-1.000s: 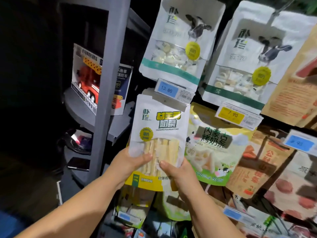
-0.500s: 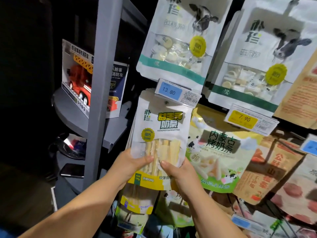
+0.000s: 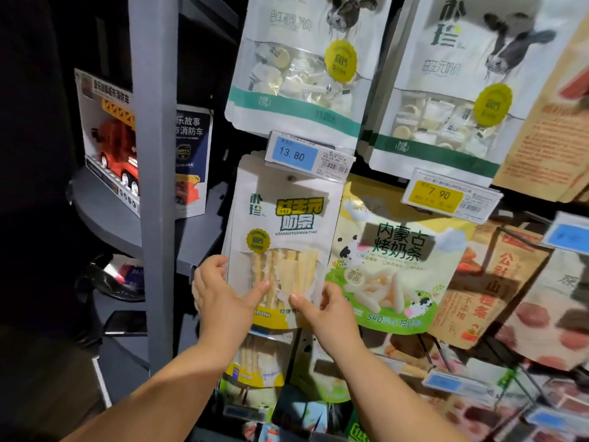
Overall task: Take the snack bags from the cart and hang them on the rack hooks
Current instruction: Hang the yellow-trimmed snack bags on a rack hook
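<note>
A grey upright post [image 3: 153, 154] stands just left of the work. Behind it a toy fire-truck box [image 3: 108, 148] sits on a rounded grey shelf [image 3: 105, 215]. To the right of the post hang crowded rows of bags: cow-print bags [image 3: 296, 68] along the top, a green-and-white bag [image 3: 398, 250] of milk strips in the middle row, and brown bags [image 3: 497, 282] further right. A blue price tag [image 3: 294, 153] reading 13.80 juts out over the top right corner of the snack bag [image 3: 283, 218], and a yellow price tag [image 3: 438, 195] reading 7.90 hangs over the top of the green-and-white bag. The snack bag is white, with a yellow band at the bottom and a window showing pale sticks. It is upright under the blue tag, with its right edge against the green-and-white bag. A small dark hang hole shows near its top edge, but whether a hook passes through it cannot be told, since the tag crowds that spot. Part of its lower edge is hidden by the hands, and the bags in the lower rows are blurred and partly covered by the forearms. The left hand [image 3: 220, 295] grips the bag's left side, thumb laid on the front window and fingers curled round the edge. The right hand [image 3: 331, 311] pinches the lower right part, thumb on the front and fingers tucked behind the right edge.
</note>
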Tool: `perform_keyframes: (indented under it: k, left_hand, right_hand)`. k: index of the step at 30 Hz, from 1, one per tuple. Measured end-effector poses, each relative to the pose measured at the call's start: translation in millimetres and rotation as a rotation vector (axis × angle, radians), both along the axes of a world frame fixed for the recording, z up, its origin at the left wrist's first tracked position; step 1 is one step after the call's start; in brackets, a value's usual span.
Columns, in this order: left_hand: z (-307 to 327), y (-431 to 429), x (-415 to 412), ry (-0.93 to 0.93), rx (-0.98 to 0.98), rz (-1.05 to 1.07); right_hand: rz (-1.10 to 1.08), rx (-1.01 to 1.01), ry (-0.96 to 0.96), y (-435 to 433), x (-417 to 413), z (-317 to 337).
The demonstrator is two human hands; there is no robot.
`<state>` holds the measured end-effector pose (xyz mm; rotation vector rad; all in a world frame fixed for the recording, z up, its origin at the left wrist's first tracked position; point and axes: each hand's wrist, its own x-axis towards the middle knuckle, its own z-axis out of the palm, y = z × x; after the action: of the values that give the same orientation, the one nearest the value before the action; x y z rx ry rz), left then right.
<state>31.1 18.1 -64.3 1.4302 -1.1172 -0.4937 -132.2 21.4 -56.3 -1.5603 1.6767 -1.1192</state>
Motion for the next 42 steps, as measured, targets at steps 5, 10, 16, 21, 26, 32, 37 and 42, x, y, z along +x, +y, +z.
perform_keyframes:
  k: [5, 10, 16, 21, 26, 32, 37, 42]
  left_hand:
    - [2, 17, -35, -0.356, -0.278, -0.027]
    - [-3, 36, -106, -0.406, -0.307, -0.341]
    - [-36, 78, -229, -0.463, -0.19, -0.784]
    - [-70, 145, -347, -0.553, -0.109, -1.21]
    - [-100, 238, -449, -0.657, -0.114, -1.55]
    - [-124, 356, -530, -0.749, -0.093, -1.885]
    - [-154, 432, -550, -0.929, -0.037, -2.098]
    - [-179, 453, -532, -1.238, -0.256, -1.954]
  right_hand:
    - [-0.091, -0.045, 0.037, 24, -31, 0]
    - [-0.187, -0.035, 0.084, 69, -95, -4]
    - [-0.435, 0.064, 0.056, 157, -208, -31]
    - [-0.663, 0.172, 0.048, 265, -299, -51]
    - [-0.997, 0.238, 0.011, 392, -364, -88]
    - [-1.312, 0.348, -0.073, 544, -399, -125]
    - [-1.559, 0.417, -0.201, 641, -397, -169]
    - [-1.718, 0.514, -0.206, 692, -371, -180]
